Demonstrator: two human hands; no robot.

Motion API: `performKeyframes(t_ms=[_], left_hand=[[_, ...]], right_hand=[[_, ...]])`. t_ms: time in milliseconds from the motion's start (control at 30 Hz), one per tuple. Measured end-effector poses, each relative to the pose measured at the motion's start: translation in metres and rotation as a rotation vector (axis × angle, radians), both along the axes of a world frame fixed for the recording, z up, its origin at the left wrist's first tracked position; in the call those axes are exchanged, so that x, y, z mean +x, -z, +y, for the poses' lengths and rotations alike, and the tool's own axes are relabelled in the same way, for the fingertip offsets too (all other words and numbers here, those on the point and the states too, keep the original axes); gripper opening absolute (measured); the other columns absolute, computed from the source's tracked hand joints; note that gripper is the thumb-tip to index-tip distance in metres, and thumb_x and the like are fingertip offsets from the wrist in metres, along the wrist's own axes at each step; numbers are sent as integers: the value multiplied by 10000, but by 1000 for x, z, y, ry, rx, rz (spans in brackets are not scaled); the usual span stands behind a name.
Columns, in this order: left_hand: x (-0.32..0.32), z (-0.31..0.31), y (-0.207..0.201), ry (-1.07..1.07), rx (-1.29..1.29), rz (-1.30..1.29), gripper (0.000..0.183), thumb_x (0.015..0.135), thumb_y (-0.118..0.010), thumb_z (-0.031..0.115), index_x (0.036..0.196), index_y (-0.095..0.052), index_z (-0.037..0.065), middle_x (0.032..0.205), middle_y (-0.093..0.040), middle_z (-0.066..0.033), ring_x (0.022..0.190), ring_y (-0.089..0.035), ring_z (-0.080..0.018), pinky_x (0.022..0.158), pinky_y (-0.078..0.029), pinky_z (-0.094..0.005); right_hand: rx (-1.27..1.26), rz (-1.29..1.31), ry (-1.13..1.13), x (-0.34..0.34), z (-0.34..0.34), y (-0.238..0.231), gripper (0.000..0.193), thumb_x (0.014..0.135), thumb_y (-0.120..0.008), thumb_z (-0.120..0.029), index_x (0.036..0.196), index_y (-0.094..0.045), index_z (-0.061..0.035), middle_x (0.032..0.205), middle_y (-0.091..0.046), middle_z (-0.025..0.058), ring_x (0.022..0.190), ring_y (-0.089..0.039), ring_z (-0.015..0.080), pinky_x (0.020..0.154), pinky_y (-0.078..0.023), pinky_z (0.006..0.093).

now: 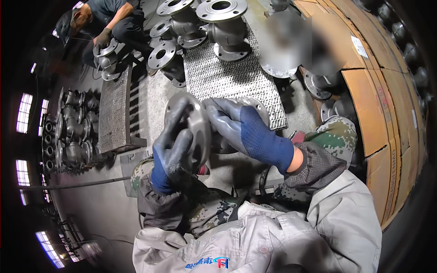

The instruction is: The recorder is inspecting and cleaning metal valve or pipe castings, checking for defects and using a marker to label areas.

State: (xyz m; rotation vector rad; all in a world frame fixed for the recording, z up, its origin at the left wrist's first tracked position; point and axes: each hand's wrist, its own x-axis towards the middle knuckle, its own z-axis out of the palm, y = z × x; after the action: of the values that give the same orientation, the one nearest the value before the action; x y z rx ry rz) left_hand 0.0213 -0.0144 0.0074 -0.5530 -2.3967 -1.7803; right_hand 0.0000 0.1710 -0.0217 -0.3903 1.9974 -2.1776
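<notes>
Flanged casting (203, 133), mid-view

At twelve o'clock, a ribbed metal plate (207, 73). The casting's left face is touched at nine by the half-open left hand (170, 150); at three, the right hand (242, 125) is loosely bent, hold unclear. Weight is best shared between both.

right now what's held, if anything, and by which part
A grey metal fitting: left hand on its left flange, right hand across it; whether either grip holds it cannot be told.
</notes>
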Motion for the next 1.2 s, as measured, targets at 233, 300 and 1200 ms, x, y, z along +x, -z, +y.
performKeyframes(t_ms=[233, 300, 1200], left_hand=[[-36, -43, 19, -350, -106, -92, 458, 988, -393, 388, 1255, -529, 42, 1003, -627, -130, 780, -624, -137, 772, -523, -261], [-44, -40, 37, -292, -16, -581, 488, 992, -360, 396, 1278, -483, 21, 1111, -591, -159, 870, -629, -179, 826, -527, -300], [-51, 62, 6, 165, 386, -590, 485, 893, -619, 248, 1259, -483, -40, 1067, -610, -114, 946, -579, -146, 841, -472, -289]], right_hand=[[169, 135, 174, -26, 18, -8, 301, 908, -501, -181, 1112, -573, 28, 848, -659, 189, 777, -648, 204, 721, -499, 311], [113, 150, 185, -28, 20, -7, 303, 906, -510, -188, 1100, -582, 34, 848, -659, 181, 800, -641, 169, 725, -497, 308], [479, 157, 371, -43, 120, 42, 264, 823, -517, -17, 1061, -632, -5, 1023, -659, 146, 888, -649, 243, 779, -512, 314]])
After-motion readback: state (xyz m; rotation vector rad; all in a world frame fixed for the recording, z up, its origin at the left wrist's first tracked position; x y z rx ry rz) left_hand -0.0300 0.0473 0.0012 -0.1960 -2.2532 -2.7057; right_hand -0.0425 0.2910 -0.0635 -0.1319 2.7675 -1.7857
